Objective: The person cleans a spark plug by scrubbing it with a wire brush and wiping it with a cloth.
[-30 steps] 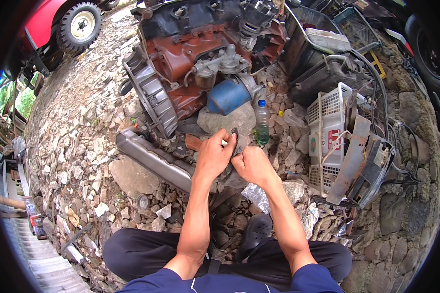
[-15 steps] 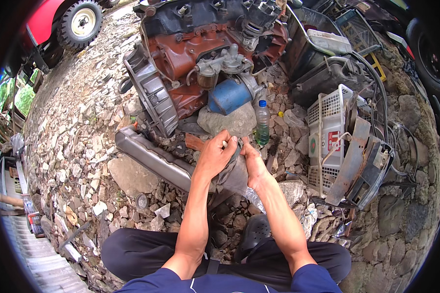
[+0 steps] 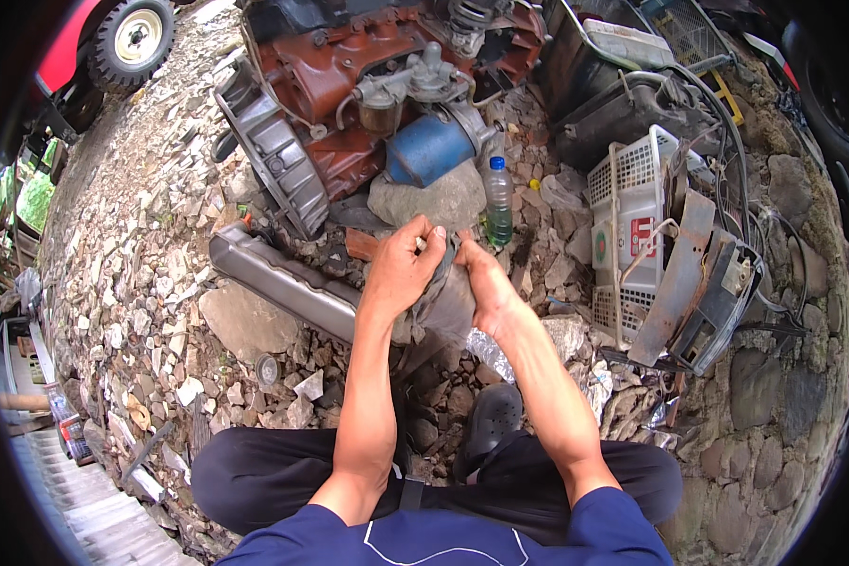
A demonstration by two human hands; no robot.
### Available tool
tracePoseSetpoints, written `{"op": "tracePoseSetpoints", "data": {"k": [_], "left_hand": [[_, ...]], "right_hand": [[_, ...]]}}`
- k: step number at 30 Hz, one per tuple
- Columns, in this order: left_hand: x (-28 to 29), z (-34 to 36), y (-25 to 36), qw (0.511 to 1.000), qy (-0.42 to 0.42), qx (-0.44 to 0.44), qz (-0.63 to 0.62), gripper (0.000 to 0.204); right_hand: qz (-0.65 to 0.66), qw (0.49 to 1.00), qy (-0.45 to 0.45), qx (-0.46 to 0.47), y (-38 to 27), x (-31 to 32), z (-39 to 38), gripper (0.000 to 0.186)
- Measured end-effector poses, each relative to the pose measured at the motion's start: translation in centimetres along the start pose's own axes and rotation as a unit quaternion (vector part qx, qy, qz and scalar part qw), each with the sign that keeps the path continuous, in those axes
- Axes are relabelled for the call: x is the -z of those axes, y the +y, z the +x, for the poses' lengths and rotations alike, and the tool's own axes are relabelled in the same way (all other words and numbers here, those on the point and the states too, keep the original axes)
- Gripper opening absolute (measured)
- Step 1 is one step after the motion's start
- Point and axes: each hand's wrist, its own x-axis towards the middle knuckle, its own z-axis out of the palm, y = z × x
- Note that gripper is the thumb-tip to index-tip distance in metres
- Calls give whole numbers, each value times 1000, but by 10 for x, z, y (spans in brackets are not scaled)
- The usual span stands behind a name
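In front of me, my left hand (image 3: 402, 272) is closed, thumb and fingers pinched together at the top of a limp grey rag (image 3: 451, 304). A small pale bit shows between those fingertips, too small to name. Facing it, my right hand (image 3: 489, 283) grips the rag's other side, its fingers partly hidden. The rag hangs between my wrists. Just beyond my hands, a clear plastic bottle (image 3: 498, 209) with a blue cap stands upright, greenish at its base. A long grey metal pan (image 3: 283, 283) lies on the stones left of my left hand.
A rust-red engine block (image 3: 344, 85) with a blue cylindrical filter (image 3: 431, 151) stands ahead, a large stone (image 3: 434, 200) under the filter. On the right, a white plastic crate (image 3: 623, 231) leans beside metal parts. Broken stones cover the ground. A red vehicle's wheel (image 3: 137, 40) is far left.
The whole scene has shifted upward and slightly left in view. Both hands keep their hold on the rag, with little change in their pose.
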Motion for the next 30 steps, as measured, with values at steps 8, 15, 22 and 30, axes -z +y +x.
{"op": "tracePoseSetpoints", "data": {"k": [8,15,22,30], "left_hand": [[1,-8,37,962,139,-48,-229,29],[12,-8,49,968,176,-53,-173,28],[11,-14,62,967,169,-32,-188,29],[5,-14,56,974,181,-16,-138,24]], "right_hand": [[-288,904,-13,317,-43,43,-8,30],[-161,874,-20,457,-57,39,-27,20],[-161,882,-74,437,-47,8,-44,16],[-507,603,-53,613,-26,-4,-27,36]]}}
